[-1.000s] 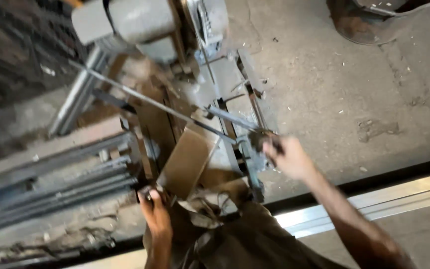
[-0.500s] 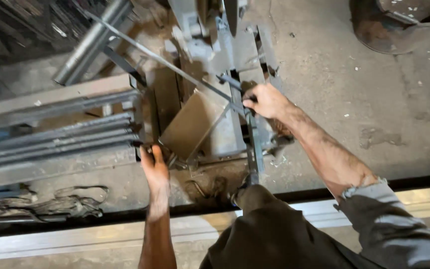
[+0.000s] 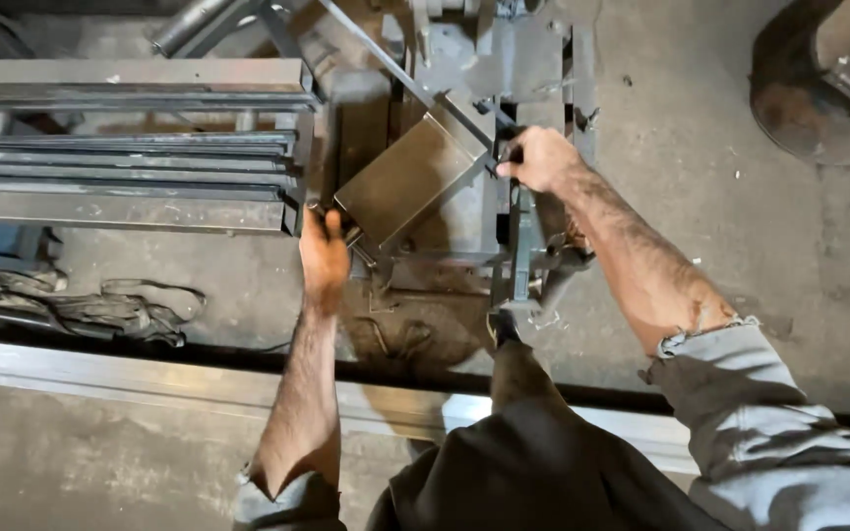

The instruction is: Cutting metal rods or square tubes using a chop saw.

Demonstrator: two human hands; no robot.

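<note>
Partly hidden, right hand (image 3: 540,157) fist grips machine handle (image 3: 499,157); left hand (image 3: 325,254) fingers curled on steel bars (image 3: 130,182), grip unclear

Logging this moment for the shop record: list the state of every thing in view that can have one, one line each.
left hand: gripping the lower corner of the plate
right hand: closed around the dark handle
flat metal plate: tilted, lying on the machine
dark handle: held, mostly hidden by fingers
metal bars: stacked flat, lying side by side
rags: crumpled on the floor
</note>
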